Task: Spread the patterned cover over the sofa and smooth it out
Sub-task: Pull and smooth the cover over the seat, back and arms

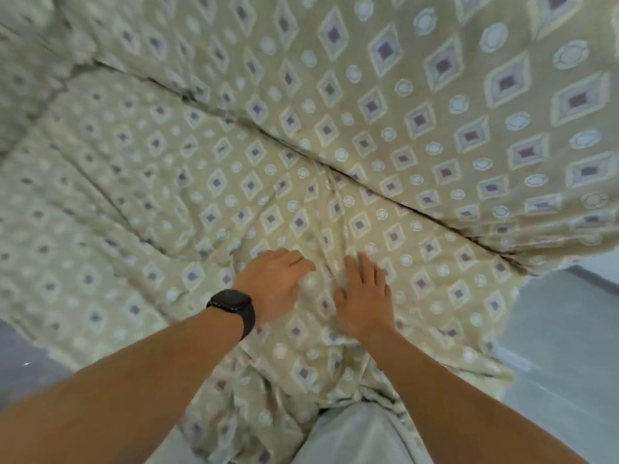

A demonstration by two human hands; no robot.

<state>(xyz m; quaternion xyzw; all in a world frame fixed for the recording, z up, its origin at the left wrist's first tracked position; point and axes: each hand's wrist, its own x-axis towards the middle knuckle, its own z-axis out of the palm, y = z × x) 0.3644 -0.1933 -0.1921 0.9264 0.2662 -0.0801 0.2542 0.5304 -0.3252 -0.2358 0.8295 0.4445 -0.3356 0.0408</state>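
While both hands lie on the seat, the beige fabric cover printed with pale diamonds, dark purple squares and white rings [385,135] drapes over the whole sofa [569,249], running up the backrest at the upper right, across the seat cushion in the middle and down the front edge toward the person. The left hand [273,284], its wrist wearing a black smartwatch on a black band [232,304], rests palm down on the cover with fingers reaching forward; its fingertips are blurred, so whether they press flat or gather cloth cannot be told. The right hand [363,296] lies just beside it, flat on the cover, fingers spread and straight. Between and ahead of the two hands the cloth bunches into soft creases that run toward the deep fold where seat meets backrest. More wrinkles show on the left part of the seat. Light grey trousers [355,437] appear at the bottom edge, touching the hanging cover. Pale grey floor [569,329] shows at the right and lower left.
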